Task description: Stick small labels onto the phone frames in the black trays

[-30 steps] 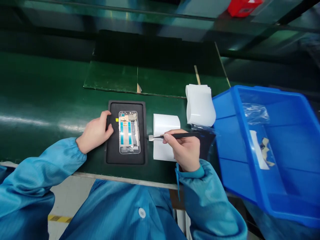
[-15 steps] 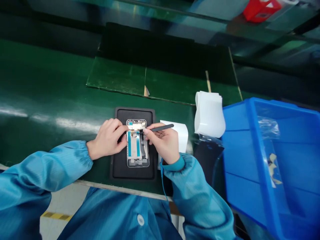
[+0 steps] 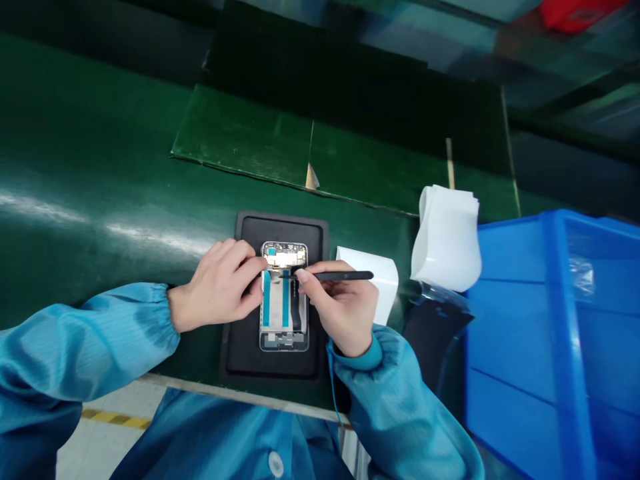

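Note:
A phone mid-frame point(image 3: 284, 313) lies on a black rubber mat point(image 3: 245, 350), showing teal strips and a dark flex strip along its length. My left hand point(image 3: 217, 287) presses its fingers on the frame's upper left side. My right hand point(image 3: 340, 310) grips black tweezers point(image 3: 345, 275), whose tips reach the frame's upper part beside my left fingers. Whatever lies at the tips is too small to tell. Right of the mat, a white sheet point(image 3: 373, 273) lies partly behind my right hand.
A curled stack of white sheets point(image 3: 447, 240) stands beyond the mat, with a blue plastic bin point(image 3: 530, 347) to the right. A dark plastic bag point(image 3: 435, 327) lies between them and the bench edge. The green bench has a loose green sheet point(image 3: 240, 130) behind.
My right hand has moved left from the white sheet to the phone frame with the tweezers. My left hand has moved from the mat's edge onto the frame. The view has shifted, moving the bin rightward.

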`<action>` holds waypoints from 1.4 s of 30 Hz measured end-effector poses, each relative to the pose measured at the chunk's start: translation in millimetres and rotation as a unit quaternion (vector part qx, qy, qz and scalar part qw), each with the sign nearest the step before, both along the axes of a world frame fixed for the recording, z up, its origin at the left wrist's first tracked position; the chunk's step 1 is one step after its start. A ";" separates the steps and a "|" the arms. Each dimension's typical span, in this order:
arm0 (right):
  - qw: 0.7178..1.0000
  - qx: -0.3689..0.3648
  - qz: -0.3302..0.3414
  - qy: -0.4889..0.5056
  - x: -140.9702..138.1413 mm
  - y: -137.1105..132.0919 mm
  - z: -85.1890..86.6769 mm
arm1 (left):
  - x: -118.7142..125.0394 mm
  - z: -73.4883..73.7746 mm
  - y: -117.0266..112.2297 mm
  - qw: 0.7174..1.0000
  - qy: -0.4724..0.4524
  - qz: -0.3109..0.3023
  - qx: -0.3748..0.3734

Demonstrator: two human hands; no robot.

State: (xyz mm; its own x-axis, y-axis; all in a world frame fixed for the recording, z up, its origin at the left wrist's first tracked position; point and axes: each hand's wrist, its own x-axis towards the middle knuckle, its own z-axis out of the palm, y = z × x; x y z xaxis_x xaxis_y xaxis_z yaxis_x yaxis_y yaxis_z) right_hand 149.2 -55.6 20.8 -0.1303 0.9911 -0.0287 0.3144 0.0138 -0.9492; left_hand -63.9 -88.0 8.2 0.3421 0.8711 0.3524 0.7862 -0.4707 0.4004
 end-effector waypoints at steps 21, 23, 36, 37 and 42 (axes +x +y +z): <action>1.000 0.012 -0.005 -0.011 0.0 -1.3 -2.4 | -0.3 1.7 0.0 1.000 0.001 -0.005 0.002; 1.000 0.008 -0.005 -0.011 -0.2 -1.3 -2.0 | -0.4 1.7 -0.4 1.000 0.001 -0.004 0.002; 1.000 0.019 -0.001 -0.024 -0.2 -1.6 -1.5 | -0.5 -0.1 0.1 1.000 0.005 -0.008 0.000; 0.999 0.019 -0.001 -0.025 -0.1 -1.5 -1.5 | -0.5 -0.4 -0.1 1.000 0.006 -0.007 -0.002; 0.999 0.024 0.001 -0.033 -0.2 -1.5 -0.7 | -0.4 0.7 -0.3 1.000 0.004 -0.008 0.001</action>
